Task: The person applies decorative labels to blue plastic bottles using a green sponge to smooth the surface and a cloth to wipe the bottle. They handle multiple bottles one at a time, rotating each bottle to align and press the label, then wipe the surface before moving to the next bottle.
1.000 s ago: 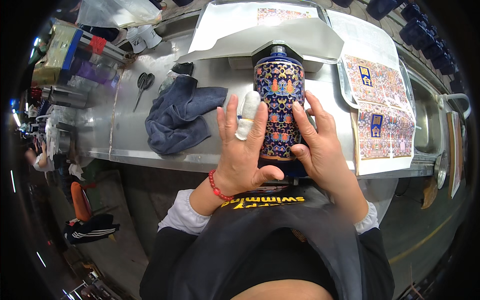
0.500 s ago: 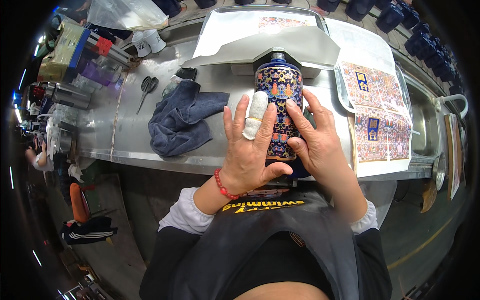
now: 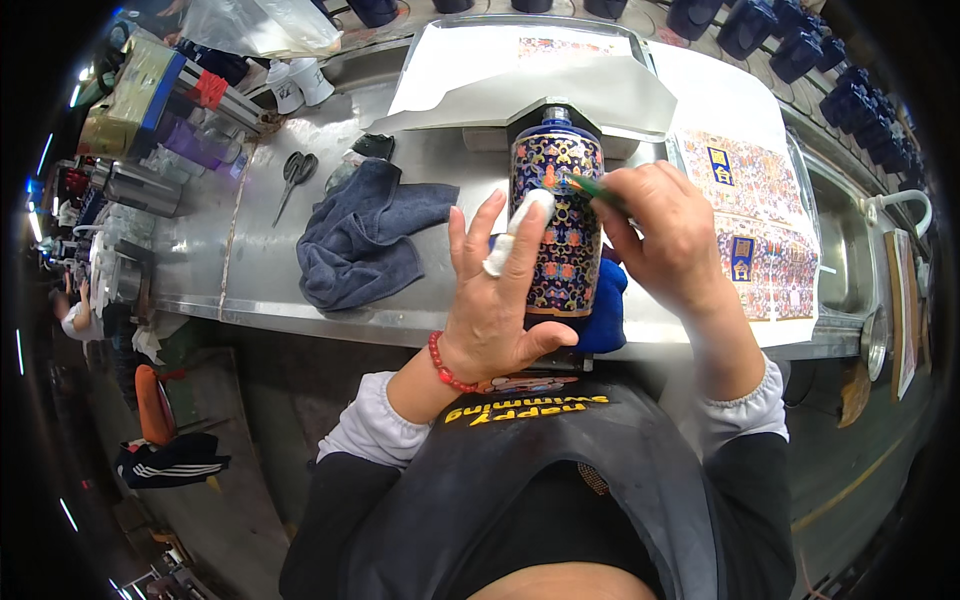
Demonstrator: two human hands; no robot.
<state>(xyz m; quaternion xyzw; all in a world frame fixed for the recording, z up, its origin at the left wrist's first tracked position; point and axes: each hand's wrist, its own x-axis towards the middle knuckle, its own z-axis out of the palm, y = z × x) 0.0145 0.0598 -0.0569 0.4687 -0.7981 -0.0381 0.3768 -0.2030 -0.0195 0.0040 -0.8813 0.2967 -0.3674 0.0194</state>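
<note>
A dark blue bottle (image 3: pixel 560 262) covered in a colourful floral pattern lies in front of me, its neck pointing away. Stretched out along its left side is my left hand (image 3: pixel 495 300), open, with its fingers spread. A white cloth finger cover wraps one fingertip, which rests on the pattern. My right hand (image 3: pixel 662 235) is closed around a slim green tool (image 3: pixel 598 190); its tip meets the bottle's upper pattern. The tool's exact kind cannot be made out. Blue cloth or padding (image 3: pixel 608 310) shows beneath the bottle's right side.
A crumpled grey-blue towel (image 3: pixel 365 240) and black scissors (image 3: pixel 294 185) lie on the metal table at left. Printed patterned sheets (image 3: pixel 765 270) are on the right, before a sink (image 3: pixel 850 240). A bent pale sheet (image 3: pixel 560 85) stands behind the bottle; several dark blue vessels (image 3: pixel 747 28) line the back.
My right hand has lifted off the bottle's side and now holds a green tool against the pattern. My left fingers have shifted slightly right. More blue padding shows beside the bottle.
</note>
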